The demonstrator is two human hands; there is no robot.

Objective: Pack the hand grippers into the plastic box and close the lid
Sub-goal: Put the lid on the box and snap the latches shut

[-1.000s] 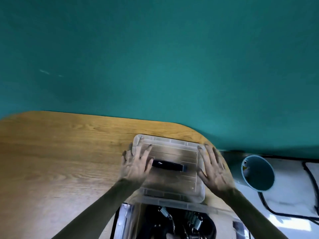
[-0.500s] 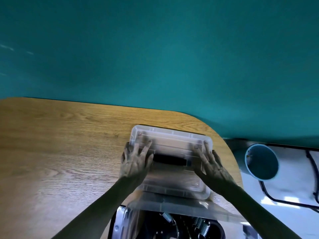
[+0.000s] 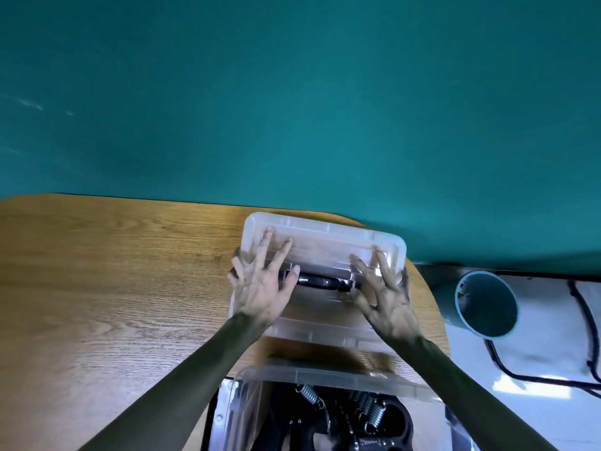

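Clear rectangular plastic lid (image 3: 325,275) with a black handle bar across its middle, centre of frame, over the wooden top, far edge slightly raised. Clear plastic box (image 3: 312,379) at bottom centre, open, rim blurred. Inside it, black hand grippers with coiled steel springs (image 3: 367,410), lying jumbled; the exact count cannot be told.

Bare bench (image 3: 113,288) lies open leftward; the lid (image 3: 325,242) blocks the far side, a teal cup (image 3: 484,307) stands rightward
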